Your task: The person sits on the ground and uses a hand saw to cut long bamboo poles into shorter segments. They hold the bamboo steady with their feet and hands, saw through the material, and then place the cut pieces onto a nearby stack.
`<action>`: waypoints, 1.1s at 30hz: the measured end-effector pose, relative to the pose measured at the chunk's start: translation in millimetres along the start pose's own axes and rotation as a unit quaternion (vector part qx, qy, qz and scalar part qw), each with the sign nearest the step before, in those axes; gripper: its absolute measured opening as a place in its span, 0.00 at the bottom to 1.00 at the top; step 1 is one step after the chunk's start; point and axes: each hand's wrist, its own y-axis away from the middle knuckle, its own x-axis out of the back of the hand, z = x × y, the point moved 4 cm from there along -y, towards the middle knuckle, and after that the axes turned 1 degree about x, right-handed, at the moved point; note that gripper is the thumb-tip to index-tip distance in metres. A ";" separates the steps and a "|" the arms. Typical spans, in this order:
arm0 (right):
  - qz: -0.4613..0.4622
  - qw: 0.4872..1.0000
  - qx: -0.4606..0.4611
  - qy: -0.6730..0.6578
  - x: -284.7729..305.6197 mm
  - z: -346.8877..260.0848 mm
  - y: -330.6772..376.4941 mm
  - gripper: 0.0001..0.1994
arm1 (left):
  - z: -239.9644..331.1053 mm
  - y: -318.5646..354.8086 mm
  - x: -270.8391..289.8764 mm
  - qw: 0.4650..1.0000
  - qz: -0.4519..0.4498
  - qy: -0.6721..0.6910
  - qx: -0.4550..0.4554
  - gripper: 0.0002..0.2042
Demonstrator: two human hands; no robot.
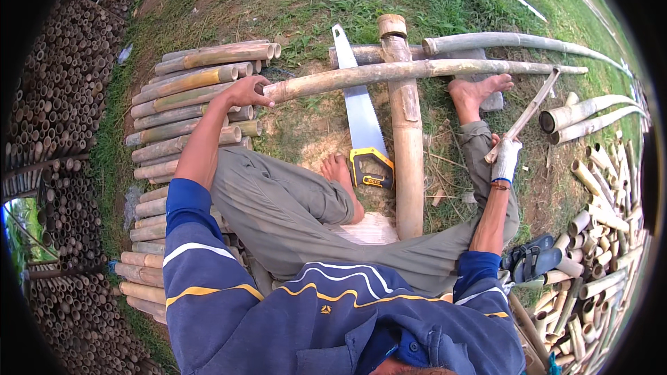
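Bamboo pole [316,84], toward one o'clock, hiding a band of the saw [365,121]. Left hand [247,92], ten o'clock: fingers holding the pole's end. Gloved right hand [507,158], three o'clock: fingers apparently round a bamboo stick [526,115], partly obscured.

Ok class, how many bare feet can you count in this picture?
2: one foot left of the handle of the handsaw, the other foot right of the thick bamboo piece.

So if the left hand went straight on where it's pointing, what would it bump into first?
The long bamboo pole. Its near end is right at the left hand, which seems to touch it, though depth is hard to judge.
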 end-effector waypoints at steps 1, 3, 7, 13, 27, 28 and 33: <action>-0.004 0.999 0.012 0.031 -5.4 -4.5 15.0 0.18 | -1.1 6.2 -0.3 0.998 0.001 0.065 -0.010 0.43; -0.089 0.994 0.054 0.043 -22.5 -19.2 45.2 0.20 | -4.8 20.3 -4.6 0.983 0.006 0.182 0.006 0.40; -0.209 0.951 0.191 0.127 -63.3 -59.4 99.5 0.27 | -8.9 32.8 -2.0 0.971 0.030 0.233 0.052 0.32; -0.264 0.757 0.381 0.459 -111.4 -114.2 167.6 0.29 | -31.3 36.6 30.6 0.858 0.265 0.425 0.114 0.35; -0.284 0.550 0.568 0.542 -171.2 -131.2 110.8 0.24 | -3.5 34.9 -4.7 0.899 0.047 0.407 0.153 0.21; -0.263 0.553 0.566 0.552 -185.2 -125.1 98.5 0.24 | -5.1 35.3 -6.8 0.900 0.046 0.408 0.146 0.22; -0.157 0.575 0.564 0.572 -247.9 -101.4 67.1 0.19 | 2.8 32.6 -19.7 0.906 0.002 0.389 0.166 0.26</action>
